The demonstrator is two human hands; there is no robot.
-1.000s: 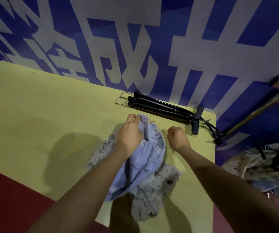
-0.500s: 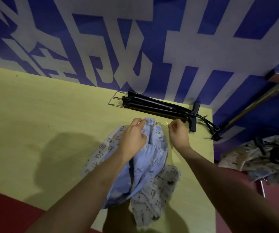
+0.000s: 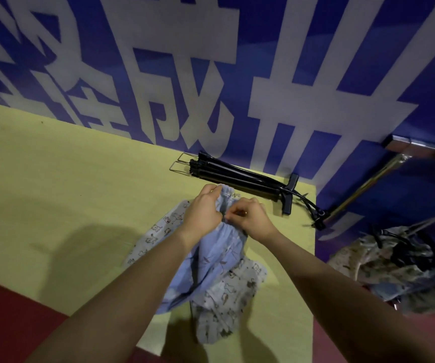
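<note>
Step in hand, as I read it: working the waistband, prep for hanging. The left hand sat at centre frame, fingers curled tight over the gathered top edge of the light blue soft-cloth garment with an elastic waistband. The right hand was just beside it, touching or nearly so, fingertips pinched on the same waistband edge. A small shiny speck showed at those fingers, too small to identify. So both hands were closed on cloth, neither free. The blue garment was lifted at its top by the 2 hands and draped toward lower centre, over a pale grey crumpled garment printed with small animal figures. That one spread out to both sides on the yellow-green flat tabletop. A bundle of black clip hangers with wire hooks lay just above the hands in frame, along the blue wall banner with large white characters. A heap of mottled clothes with black hangers sat at the right edge, off the table. Next move, my guess: 1 hand would need to let go and pull 1 hanger from the bundle while the other held the waistband. The elastic needed to be spread, not bunched, or the clips would bite unevenly. Risk: dragging the printed garment along.
</note>
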